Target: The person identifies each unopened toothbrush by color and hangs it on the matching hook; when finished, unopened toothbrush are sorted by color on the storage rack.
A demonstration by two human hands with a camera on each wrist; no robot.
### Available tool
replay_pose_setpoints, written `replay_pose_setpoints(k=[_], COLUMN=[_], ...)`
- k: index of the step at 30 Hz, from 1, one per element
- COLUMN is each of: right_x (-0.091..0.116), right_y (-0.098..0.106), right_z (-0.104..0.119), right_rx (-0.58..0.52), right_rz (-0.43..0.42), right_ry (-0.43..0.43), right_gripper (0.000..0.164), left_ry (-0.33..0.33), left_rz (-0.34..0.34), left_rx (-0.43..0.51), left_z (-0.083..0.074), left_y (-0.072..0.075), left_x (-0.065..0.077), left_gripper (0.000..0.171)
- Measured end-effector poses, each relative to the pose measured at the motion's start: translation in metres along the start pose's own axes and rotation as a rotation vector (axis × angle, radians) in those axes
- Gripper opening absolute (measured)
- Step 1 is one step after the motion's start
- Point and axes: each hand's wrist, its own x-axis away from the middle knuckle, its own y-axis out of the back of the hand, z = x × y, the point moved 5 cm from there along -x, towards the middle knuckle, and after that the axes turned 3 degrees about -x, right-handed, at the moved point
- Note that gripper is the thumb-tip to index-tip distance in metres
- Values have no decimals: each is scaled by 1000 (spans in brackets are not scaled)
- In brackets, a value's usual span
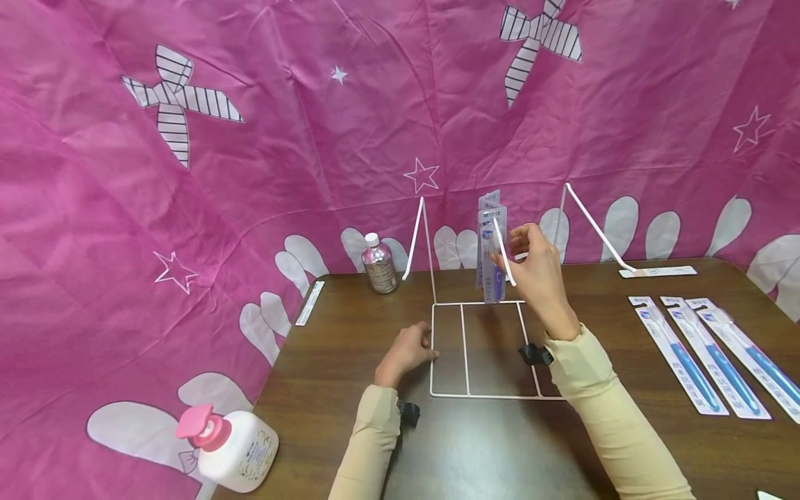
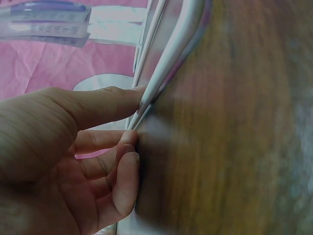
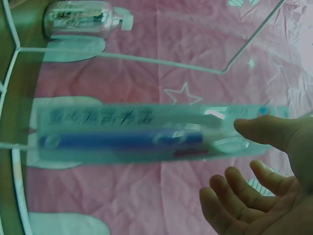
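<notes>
Right hand (image 1: 542, 279), thumb and fingers apart, is just beside packaged toothbrushes (image 1: 489, 267) hanging on the middle arm of the wire rack (image 1: 465, 349), whose base the left hand (image 1: 406, 353) pinches; they look light, slick and fairly stiff, probably best held by their side edges.

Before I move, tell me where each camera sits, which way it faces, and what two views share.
Head: worn on the head, facing forward and down at the white wire rack and table; left hand, right hand and pale sleeves show.
Left wrist: worn there, looking along the left hand at the rack's base wire; left thumb and fingers show.
Right wrist: worn there, facing a hanging toothbrush pack and the pink cloth; right thumb and fingers show.
Shared: head and right wrist both show the bottle.
</notes>
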Motion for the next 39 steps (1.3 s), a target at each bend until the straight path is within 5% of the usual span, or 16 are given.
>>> replay_pose_setpoints(k=[8, 18, 30, 39], right_x=[15, 40, 49, 68], right_y=[15, 57, 143, 172], right_z=[-38, -96, -154, -196], right_rx=[127, 272, 460, 542], right_rz=[81, 188, 116, 104], right_ry=[-47, -79, -239, -438], right_gripper=[32, 31, 36, 40], left_ry=[0, -15, -13, 2], left_rz=[-1, 0, -2, 6], left_rx=[9, -5, 7, 8], left_z=[-2, -2, 0, 0], left_y=[1, -1, 4, 2], left_x=[0, 0, -2, -2], left_gripper=[55, 56, 56, 57])
